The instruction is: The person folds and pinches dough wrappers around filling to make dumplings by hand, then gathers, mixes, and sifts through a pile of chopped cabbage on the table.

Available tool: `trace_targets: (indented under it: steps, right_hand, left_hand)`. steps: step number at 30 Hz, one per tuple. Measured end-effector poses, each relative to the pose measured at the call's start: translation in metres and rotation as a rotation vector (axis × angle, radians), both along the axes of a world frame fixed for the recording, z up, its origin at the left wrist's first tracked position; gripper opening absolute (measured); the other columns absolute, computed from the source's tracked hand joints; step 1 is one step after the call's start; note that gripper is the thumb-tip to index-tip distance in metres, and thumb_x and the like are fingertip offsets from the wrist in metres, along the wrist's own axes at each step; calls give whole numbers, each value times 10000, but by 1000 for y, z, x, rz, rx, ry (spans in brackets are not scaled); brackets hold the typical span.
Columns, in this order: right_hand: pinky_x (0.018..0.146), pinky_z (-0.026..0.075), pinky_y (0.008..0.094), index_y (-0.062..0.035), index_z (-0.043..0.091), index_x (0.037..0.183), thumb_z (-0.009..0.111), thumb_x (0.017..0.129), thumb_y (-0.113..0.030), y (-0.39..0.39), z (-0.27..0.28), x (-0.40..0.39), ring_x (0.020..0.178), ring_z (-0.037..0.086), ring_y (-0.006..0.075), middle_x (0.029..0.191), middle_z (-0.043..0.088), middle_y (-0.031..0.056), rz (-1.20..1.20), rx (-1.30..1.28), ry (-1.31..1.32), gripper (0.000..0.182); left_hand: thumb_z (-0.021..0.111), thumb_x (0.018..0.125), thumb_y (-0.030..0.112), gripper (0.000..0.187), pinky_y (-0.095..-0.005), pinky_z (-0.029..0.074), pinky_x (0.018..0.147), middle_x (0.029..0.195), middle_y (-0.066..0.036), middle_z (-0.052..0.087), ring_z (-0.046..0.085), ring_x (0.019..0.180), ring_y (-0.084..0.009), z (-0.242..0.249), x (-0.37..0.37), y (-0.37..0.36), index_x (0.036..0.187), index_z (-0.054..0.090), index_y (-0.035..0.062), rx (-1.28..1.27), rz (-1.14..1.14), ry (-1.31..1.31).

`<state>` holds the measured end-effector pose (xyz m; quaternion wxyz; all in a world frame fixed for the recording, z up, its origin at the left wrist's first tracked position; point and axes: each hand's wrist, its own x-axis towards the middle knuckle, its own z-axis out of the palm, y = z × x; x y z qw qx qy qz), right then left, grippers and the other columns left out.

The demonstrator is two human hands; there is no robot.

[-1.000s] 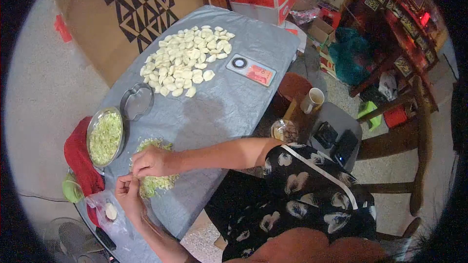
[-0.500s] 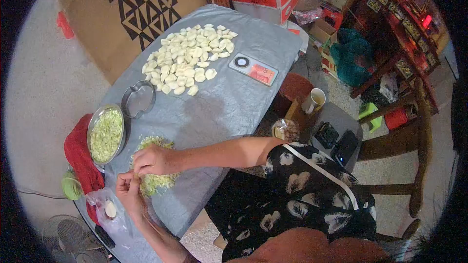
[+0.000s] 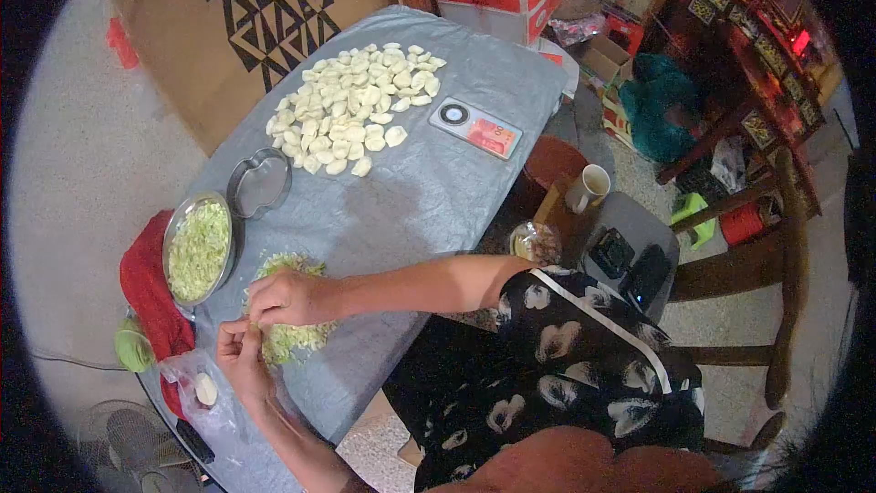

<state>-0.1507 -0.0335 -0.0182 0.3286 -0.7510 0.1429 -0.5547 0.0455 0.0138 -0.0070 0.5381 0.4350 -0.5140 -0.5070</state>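
Over a pile of chopped pale-green vegetable (image 3: 297, 342) on the table, my two hands meet with fingertips together. My right hand (image 3: 285, 298) is closed in a pinch, knuckles up. Just below it, my left hand (image 3: 241, 358) is pinched too, its thumb and fingers against the right fingertips. What they hold, if anything, is too small to make out. Beyond them stands a metal bowl (image 3: 230, 260) of the chopped vegetable. Near my left wrist lies a clear plastic bag (image 3: 187, 372) with a small white piece (image 3: 206, 390) on it.
Many small pale dough pieces (image 3: 356, 110) lie at the table's far end, beside a boxed scale-like device (image 3: 476, 128). A shallow metal tin (image 3: 259, 184) sits behind the bowl. A red cloth (image 3: 151, 269) and green ball-shaped thing (image 3: 135, 345) border the left edge.
Both hands stay almost in place, fingertips still together. Nothing else on the table has visibly moved.
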Motion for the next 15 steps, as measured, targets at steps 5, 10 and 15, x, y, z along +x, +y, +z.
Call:
trace_targets:
  steps: [5,10,15]
  right_hand:
    - [689,515,410,-2,704,818,711,809,-135,0,-1,0,769,666,317,803,658,146,3,17,-7,133]
    - [710,517,407,0,701,825,706,813,-129,0,1,-1,793,666,310,809,660,144,4,20,0,130]
    - [719,521,402,-2,692,827,704,813,-119,5,11,-6,795,668,304,811,659,137,-8,82,-9,118]
  left_hand:
    - [654,913,-4,91,-219,422,705,864,-19,658,533,735,-61,-2,0,-1,857,604,49,2,16,-3]
    - [653,927,45,111,-228,421,681,794,11,613,513,706,-71,0,-2,0,834,596,67,-28,3,-34]
    - [655,934,10,46,-192,395,663,837,-3,644,515,709,-44,5,-5,2,908,629,37,34,22,45]
